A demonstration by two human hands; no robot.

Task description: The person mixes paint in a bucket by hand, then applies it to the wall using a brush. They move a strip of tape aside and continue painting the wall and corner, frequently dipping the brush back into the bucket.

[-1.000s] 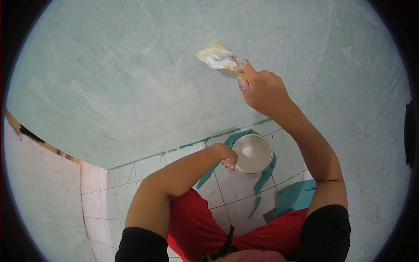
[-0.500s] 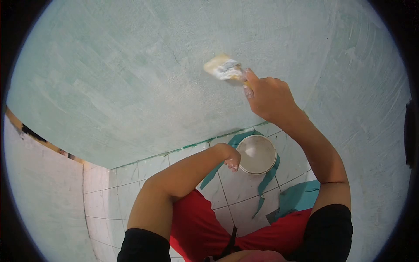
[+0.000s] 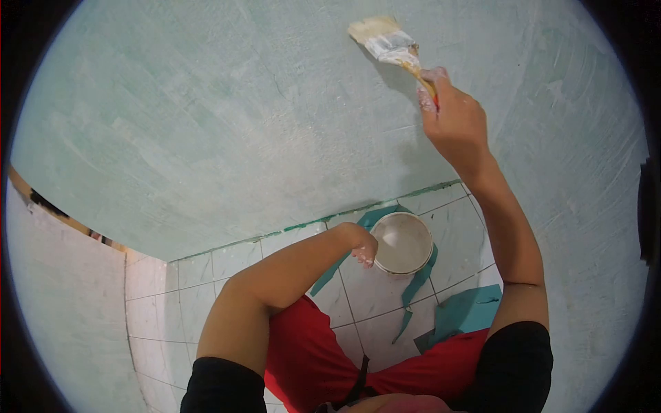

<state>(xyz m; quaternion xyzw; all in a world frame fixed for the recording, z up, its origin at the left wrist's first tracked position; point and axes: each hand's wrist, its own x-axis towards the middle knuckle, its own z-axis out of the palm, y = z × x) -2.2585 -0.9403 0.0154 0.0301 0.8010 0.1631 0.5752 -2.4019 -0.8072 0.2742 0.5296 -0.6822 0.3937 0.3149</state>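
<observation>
A wide paintbrush [image 3: 392,47], its pale bristles against the wall and white paint smeared over its ferrule, is gripped by the handle in my right hand [image 3: 456,113]. White paint marks the thumb and fingers of that hand. Low beside the rim of a white bucket [image 3: 432,241], my left hand [image 3: 363,249] hangs from a bent wrist. Its loose fingers point down, partly hidden by the hand, with white smears on them, and nothing shows in them. Whitish liquid is visible inside the bucket.
The pale green wall [image 3: 241,138] carries whitish brush streaks and meets the white tiled floor [image 3: 372,303] along a green-stained edge. Torn teal sheet pieces [image 3: 468,310] lie under and around the bucket. My red-clothed legs [image 3: 303,351] are folded close to it.
My right hand has moved up and to the right along the wall with the paintbrush. My left hand and the bucket stay in nearly the same place.
</observation>
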